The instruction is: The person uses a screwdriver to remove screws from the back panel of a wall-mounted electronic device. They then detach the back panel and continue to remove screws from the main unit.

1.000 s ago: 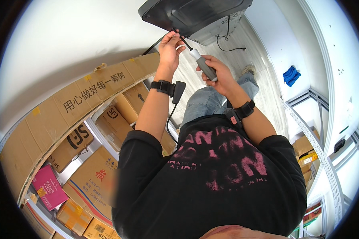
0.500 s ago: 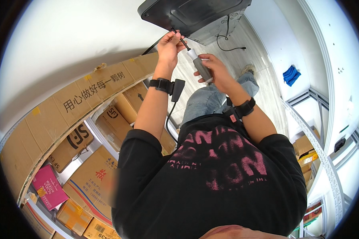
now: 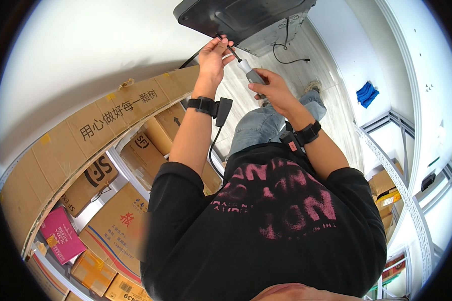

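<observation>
A screwdriver [image 3: 253,74] with a grey handle slants up and left toward the lower edge of a black panel [image 3: 236,22]. My right hand [image 3: 272,89] is closed round its handle. At the other end, my left hand [image 3: 215,59] pinches the dark shaft [image 3: 232,51] close to the tip. The tip meets the panel's edge near its left part; my left fingers cover the exact contact, and any screw there is hidden. Black straps sit on both wrists, and a small black box [image 3: 224,112] is fixed at the left one.
Left of me a shelf holds several cardboard boxes [image 3: 113,228] and a pink box [image 3: 63,235], behind a long cardboard strip [image 3: 90,118]. A black cable [image 3: 289,61] trails on the floor below the panel. A blue cloth [image 3: 367,94] and a metal rack [image 3: 409,200] are at right.
My right hand has changed its hold on the handle, its fingers now wrapped closer round it. My left hand stays at the shaft with slightly shifted fingers.
</observation>
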